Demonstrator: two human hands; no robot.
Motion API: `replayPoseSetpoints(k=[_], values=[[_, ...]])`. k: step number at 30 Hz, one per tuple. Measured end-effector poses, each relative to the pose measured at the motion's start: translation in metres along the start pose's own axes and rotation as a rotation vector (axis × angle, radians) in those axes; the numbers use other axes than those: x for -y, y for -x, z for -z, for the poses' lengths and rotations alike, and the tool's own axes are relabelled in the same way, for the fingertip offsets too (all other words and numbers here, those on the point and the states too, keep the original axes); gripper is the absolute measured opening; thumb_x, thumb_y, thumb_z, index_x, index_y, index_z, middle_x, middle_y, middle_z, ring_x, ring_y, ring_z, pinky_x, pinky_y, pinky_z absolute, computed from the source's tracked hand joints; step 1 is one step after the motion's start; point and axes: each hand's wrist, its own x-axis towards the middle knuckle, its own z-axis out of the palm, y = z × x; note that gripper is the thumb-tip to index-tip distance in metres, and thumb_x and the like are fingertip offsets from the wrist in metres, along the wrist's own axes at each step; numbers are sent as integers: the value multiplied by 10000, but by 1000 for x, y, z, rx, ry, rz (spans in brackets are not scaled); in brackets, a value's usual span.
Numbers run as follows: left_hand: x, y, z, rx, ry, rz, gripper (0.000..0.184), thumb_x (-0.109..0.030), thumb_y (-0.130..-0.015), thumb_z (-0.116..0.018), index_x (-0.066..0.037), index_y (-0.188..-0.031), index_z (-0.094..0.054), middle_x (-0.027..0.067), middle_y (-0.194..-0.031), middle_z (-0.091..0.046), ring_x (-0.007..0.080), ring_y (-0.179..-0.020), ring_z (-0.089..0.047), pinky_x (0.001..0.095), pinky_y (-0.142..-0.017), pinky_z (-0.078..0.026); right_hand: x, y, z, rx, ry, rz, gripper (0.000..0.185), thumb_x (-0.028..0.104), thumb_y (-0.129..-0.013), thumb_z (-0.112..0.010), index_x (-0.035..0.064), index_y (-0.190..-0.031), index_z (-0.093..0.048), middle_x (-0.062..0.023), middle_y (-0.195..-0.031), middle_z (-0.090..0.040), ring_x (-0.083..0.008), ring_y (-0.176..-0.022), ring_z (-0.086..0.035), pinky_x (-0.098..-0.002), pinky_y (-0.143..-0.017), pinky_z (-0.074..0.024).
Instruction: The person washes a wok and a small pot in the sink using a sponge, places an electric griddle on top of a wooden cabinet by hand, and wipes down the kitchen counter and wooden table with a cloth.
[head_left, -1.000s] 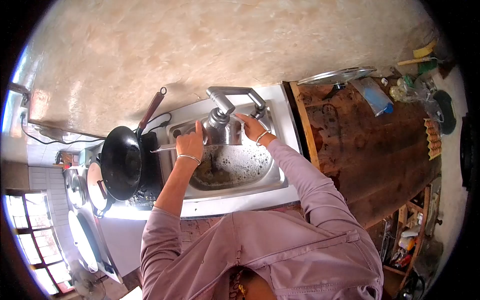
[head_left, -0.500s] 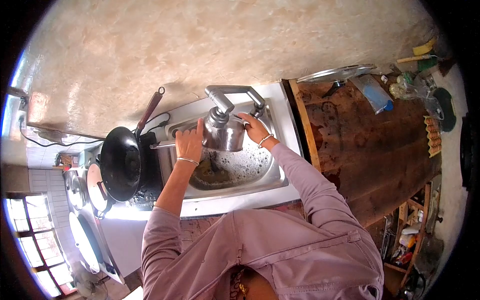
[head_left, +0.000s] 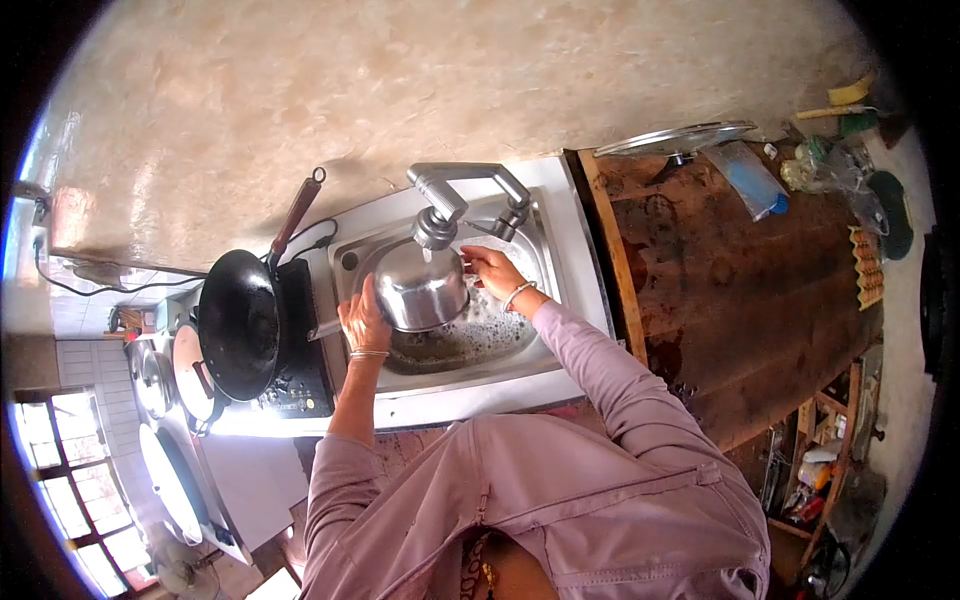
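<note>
Under the grey tap (head_left: 435,225), a shiny steel saucepan (head_left: 425,297) is held tilted over the sink, its smooth metal surface showing. My left hand (head_left: 364,322) is closed on the pan's left side, by its handle (head_left: 324,330). On the other side, my right hand (head_left: 497,275) has its fingers apart, at the pan's edge; whether they press on it is hard to see. A short bright streak, apparently water, shows below the spout. Foamy water (head_left: 490,325) lies in the steel sink (head_left: 552,350).
Left of the sink, a black wok (head_left: 240,325) rests on a cooktop (head_left: 305,365). At right is a brown wooden tabletop (head_left: 730,300) with a glass lid (head_left: 675,140), a plastic bag (head_left: 750,180) and an egg tray (head_left: 866,268). A wall stands behind the tap.
The saucepan has shifted left and slightly down and has turned under the tap. My left hand moved down with it. My right hand has come down from beside the tap to the pan's right edge.
</note>
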Motion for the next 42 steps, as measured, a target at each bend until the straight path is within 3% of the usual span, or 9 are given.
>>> replayPoseSetpoints(k=[11,18,21,23,26,29,30,39,42], values=[[13,-6,22,0,-32,150,557,-37,-649,-549,-59,-1182,-390,123,-740,-579,278,-711,-560,378,-651,-364,10,-37,-20,27,197,167,283,17,-818,-347,34,-1016,-548,-40,-914,-584,-113,-811,-541,-221,-583,-398],[21,16,14,441,155,501,600,-276,-644,-638,-42,-1146,-406,193,-818,-596,371,-802,-565,440,-696,-433,37,-14,-35,204,575,95,216,73,-763,-438,38,-945,-549,-218,-898,-569,-370,-859,-536,-409,-726,-421],[28,28,-7,451,269,473,558,-286,-640,-637,-36,-1100,-442,202,-819,-591,396,-782,-555,446,-707,-429,24,-25,-31,59,564,400,148,80,-807,-436,1,-874,-541,-197,-755,-573,-308,-686,-567,-366,-623,-420],[30,31,-19,404,314,363,473,-251,-667,-620,-24,-1051,-463,167,-774,-596,324,-666,-588,399,-613,-460,26,-26,-24,74,589,352,155,117,-818,-453,-4,-859,-542,-187,-736,-569,-279,-661,-559,-348,-611,-418],[12,24,-25,597,982,799,236,-137,-748,-524,-33,-953,-470,59,-597,-515,101,-485,-496,250,-396,-393,30,-22,-17,43,489,427,176,155,-828,-481,-4,-880,-535,-143,-709,-565,-189,-658,-536,-312,-617,-412],[-15,10,-16,764,1124,1058,221,-191,-759,-508,24,-714,-526,90,-542,-520,153,-389,-473,261,-325,-342,18,-20,-4,39,399,411,218,147,-857,-461,3,-1007,-528,-37,-792,-566,-92,-738,-497,-255,-643,-409],[-19,8,-15,758,1132,1066,221,-191,-759,-508,24,-714,-526,90,-542,-520,153,-389,-473,261,-325,-342,-4,-30,5,65,274,240,317,191,-861,-443,50,-1140,-495,-118,-962,-600,-191,-836,-567,-320,-729,-427],[-35,5,-14,1027,1447,1209,276,-225,-777,-473,20,-678,-554,102,-580,-559,175,-448,-506,289,-400,-400,-8,-26,42,-134,352,176,247,131,-861,-406,48,-1033,-563,-26,-939,-591,-111,-889,-547,-231,-681,-442],[-28,1,1,1039,1417,1180,259,-202,-766,-479,20,-645,-532,104,-544,-524,173,-407,-469,282,-376,-372,-13,-44,45,-54,485,196,255,126,-810,-434,11,-977,-588,-116,-935,-606,-210,-902,-561,-285,-759,-432]])
